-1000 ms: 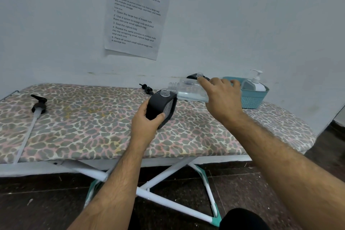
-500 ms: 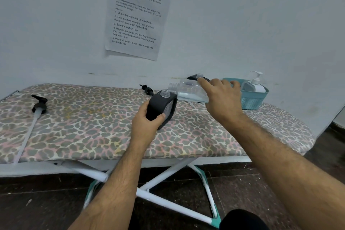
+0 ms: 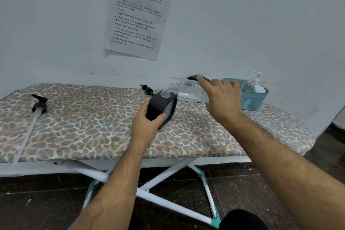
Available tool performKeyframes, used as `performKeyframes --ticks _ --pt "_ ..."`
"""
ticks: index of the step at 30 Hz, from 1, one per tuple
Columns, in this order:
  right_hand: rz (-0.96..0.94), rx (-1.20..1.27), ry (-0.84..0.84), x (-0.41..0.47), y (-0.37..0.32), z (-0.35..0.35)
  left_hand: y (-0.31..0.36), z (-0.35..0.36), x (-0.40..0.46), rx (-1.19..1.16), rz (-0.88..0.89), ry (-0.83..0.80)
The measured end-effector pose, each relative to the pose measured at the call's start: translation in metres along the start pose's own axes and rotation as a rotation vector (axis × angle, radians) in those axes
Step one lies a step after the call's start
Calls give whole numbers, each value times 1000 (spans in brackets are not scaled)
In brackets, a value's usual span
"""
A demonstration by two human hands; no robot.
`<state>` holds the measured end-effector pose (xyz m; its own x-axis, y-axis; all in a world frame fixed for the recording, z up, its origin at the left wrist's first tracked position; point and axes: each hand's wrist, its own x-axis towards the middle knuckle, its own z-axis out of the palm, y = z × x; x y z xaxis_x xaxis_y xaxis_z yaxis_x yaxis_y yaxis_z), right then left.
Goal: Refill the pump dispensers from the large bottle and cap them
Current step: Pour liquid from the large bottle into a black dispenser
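My left hand [image 3: 147, 124] grips a black pump dispenser [image 3: 162, 107] with an open clear neck, tilted slightly above the board. My right hand [image 3: 223, 101] holds a large clear bottle [image 3: 188, 91] on its side, its threaded mouth right at the dispenser's neck. A second black dispenser [image 3: 196, 77] with an open neck stands behind the bottle, mostly hidden. One black pump head with a long white tube [image 3: 38, 107] lies at the far left. Another black pump head [image 3: 146, 88] lies near the wall.
All rests on an ironing board [image 3: 84, 127] with a leopard-print cover, against a white wall. A teal basket [image 3: 251, 99] at the right holds a white pump bottle [image 3: 254, 85]. A printed sheet [image 3: 138, 13] is taped to the wall. The board's legs cross below.
The clear bottle's mouth has stayed at the dispenser's neck; both hands have barely moved.
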<state>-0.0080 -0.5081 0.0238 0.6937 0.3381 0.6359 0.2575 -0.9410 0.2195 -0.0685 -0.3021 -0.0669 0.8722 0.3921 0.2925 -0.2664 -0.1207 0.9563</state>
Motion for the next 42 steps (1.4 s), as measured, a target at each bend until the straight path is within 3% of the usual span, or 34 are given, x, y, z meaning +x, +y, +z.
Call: performKeyframes --ticks 42 --pt "-10 -19 1 2 -1 -3 -3 0 2 -13 3 -6"
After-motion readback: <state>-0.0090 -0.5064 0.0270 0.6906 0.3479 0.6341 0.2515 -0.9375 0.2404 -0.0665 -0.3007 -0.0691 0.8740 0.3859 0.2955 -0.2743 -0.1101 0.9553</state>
